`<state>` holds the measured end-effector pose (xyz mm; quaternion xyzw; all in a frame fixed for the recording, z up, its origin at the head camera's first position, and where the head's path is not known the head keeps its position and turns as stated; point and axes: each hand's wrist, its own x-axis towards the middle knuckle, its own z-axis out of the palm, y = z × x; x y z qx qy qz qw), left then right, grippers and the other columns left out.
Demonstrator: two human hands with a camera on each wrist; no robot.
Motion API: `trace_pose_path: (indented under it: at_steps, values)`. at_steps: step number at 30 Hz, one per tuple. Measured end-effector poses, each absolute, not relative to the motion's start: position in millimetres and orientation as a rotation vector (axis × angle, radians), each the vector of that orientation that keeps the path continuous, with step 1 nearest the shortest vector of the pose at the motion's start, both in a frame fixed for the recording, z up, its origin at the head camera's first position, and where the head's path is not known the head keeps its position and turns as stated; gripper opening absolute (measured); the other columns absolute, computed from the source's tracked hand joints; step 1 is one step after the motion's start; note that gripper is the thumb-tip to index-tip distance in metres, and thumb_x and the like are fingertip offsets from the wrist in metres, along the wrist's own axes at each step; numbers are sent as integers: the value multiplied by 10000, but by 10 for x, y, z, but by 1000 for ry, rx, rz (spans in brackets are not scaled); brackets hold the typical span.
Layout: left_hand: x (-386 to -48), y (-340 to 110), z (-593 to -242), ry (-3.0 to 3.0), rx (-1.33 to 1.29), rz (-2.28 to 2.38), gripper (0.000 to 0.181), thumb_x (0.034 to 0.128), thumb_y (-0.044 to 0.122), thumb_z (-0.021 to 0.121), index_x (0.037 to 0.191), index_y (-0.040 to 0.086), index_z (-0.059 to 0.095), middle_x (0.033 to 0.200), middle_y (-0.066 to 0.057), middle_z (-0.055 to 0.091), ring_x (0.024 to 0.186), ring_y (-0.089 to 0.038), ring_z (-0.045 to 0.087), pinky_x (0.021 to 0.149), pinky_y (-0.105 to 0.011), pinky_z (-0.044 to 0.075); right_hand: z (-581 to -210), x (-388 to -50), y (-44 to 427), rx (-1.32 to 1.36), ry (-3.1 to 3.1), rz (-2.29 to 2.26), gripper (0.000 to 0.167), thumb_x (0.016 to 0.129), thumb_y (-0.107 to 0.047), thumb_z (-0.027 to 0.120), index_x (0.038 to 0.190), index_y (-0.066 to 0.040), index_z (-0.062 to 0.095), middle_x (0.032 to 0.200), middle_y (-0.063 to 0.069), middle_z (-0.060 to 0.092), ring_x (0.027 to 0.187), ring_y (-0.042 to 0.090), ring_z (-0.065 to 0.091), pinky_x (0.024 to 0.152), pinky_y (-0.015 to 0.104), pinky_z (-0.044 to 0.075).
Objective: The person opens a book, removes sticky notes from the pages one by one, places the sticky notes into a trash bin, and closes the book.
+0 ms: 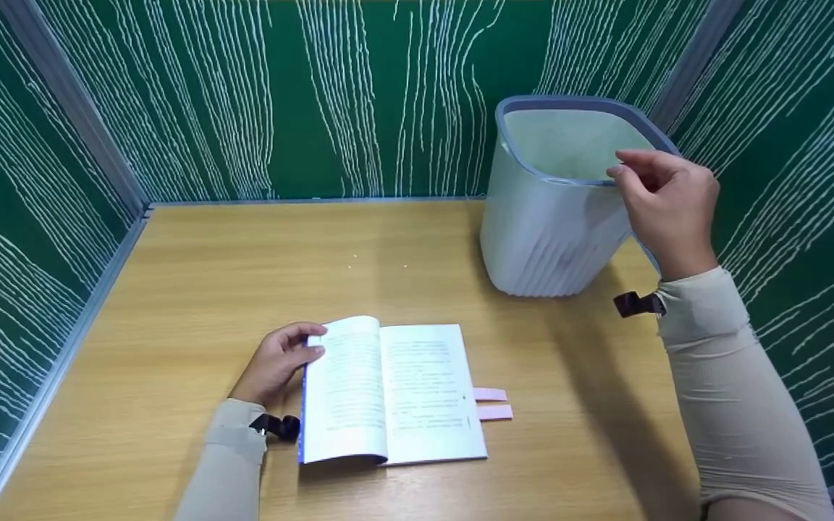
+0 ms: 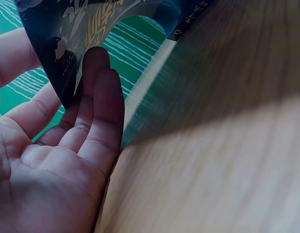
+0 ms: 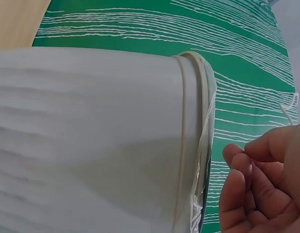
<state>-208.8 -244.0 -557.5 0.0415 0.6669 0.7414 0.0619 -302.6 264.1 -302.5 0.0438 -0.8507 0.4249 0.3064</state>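
Observation:
An open book with printed pages and a blue cover lies on the table. My left hand grips the outer edge of its left side, thumb on the page and fingers beneath the cover. That side is raised and bends; its dark cover shows in the left wrist view. My right hand is above the near right rim of a pale bin with a grey-blue rim. The right fingers are curled, with thumb and forefinger together; nothing is visible between them. The bin's bottom inside is hidden.
Two pink paper strips stick out from the book's right edge. Several tiny white specks lie on the wooden table behind it. Green walls with white lines enclose the back and sides.

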Motion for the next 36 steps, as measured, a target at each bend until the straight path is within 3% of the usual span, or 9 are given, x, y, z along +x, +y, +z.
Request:
trace_pose_path:
  at_steps: [6, 14, 21, 28, 36]
  values:
    - [-2088, -2472, -5603, 2043, 188, 2221, 396, 947, 32, 721, 1302, -90, 592, 1240, -162, 612, 1015, -190, 632, 828, -251, 585, -3071, -2941, 2533, 167, -2235, 1151, 245, 980, -324, 717, 1174, -197, 798, 1082, 25, 780, 833, 115, 629, 734, 163, 510]
    - [-2086, -2435, -5599, 1993, 177, 2263, 409, 937, 32, 732, 1298, -99, 590, 1227, -157, 601, 1015, -199, 630, 820, -259, 589, -3251, -2609, 2280, 302, -2219, 1244, 197, 995, -198, 695, 1106, -66, 791, 1037, 85, 770, 788, 160, 591, 675, 178, 487]
    - [-2083, -2417, -5608, 1993, 125, 2276, 379, 930, 7, 733, 1278, -83, 616, 1235, -168, 608, 1034, -217, 623, 822, -257, 583, -3836, -2578, 2288, 392, -2290, 1299, 116, 959, -156, 745, 1044, -103, 804, 999, 75, 778, 745, 141, 630, 613, 163, 507]
    - [-2102, -2443, -5573, 2039, 133, 2236, 377, 933, 34, 739, 1280, -59, 624, 1256, -176, 599, 1060, -235, 609, 840, -264, 577, -4304, -2368, 2161, 416, -2355, 1501, 91, 947, -81, 747, 1025, -84, 794, 1005, 91, 777, 827, 163, 684, 688, 196, 563]
    - [-2111, -2454, -5593, 2059, 125, 2220, 373, 935, 32, 736, 1280, -59, 629, 1213, -155, 619, 1006, -211, 622, 816, -259, 574, -4815, -2114, 1967, 439, -2568, 1632, 114, 956, -41, 701, 1010, -90, 788, 959, 87, 774, 804, 196, 698, 698, 266, 600]
